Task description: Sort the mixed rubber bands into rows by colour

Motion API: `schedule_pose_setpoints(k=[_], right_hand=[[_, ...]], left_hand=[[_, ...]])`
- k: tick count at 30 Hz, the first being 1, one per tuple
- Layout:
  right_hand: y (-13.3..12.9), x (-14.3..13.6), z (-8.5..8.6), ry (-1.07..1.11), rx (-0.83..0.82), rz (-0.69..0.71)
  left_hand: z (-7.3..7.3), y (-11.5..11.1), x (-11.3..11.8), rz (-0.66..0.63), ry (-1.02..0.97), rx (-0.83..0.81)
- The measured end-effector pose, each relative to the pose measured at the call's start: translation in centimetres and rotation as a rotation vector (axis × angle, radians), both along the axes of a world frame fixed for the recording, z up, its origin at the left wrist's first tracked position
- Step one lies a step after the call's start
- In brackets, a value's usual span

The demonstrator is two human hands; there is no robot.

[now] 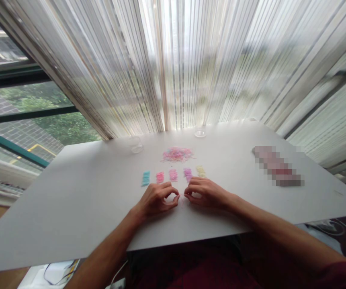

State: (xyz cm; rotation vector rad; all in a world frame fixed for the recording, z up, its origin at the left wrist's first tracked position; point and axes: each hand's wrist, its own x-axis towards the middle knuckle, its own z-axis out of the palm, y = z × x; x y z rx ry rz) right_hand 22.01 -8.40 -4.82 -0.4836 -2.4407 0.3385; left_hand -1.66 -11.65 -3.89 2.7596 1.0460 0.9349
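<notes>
Looks most like a room in a home, going by the sheer striped curtain (124,60) filling the top of the frame, the window (28,116) at upper left opening onto greenery (44,102) and brickwork, and the plain white table (79,200) across the middle.

no readable text, label, brand, number or sign anywhere in view, the long pinkish-grey object (277,166) on the right side of the white, smooth-topped table (85,200) masked by coarse square blocks, any print on it impossible to make out
</notes>
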Motion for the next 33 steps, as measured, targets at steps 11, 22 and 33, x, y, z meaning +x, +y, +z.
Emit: schedule_pose_setpoints(k=[11,22,33], right_hand=[[0.26,-0.22,-0.48,0.038,0.039,-0.025],[0.61,-0.08,-0.64,0.056,0.044,-0.078],[0.67,-0.15,-0.68,0.04,0.047,-0.073]], left_hand=[[0.0,0.02,-0.19,0.003,0.019,0.016],[-0.02,0.13,-0.32,0.009,-0.031,0.081],[-0.12,0.34,-0.31,0.038,-0.023,0.108]])
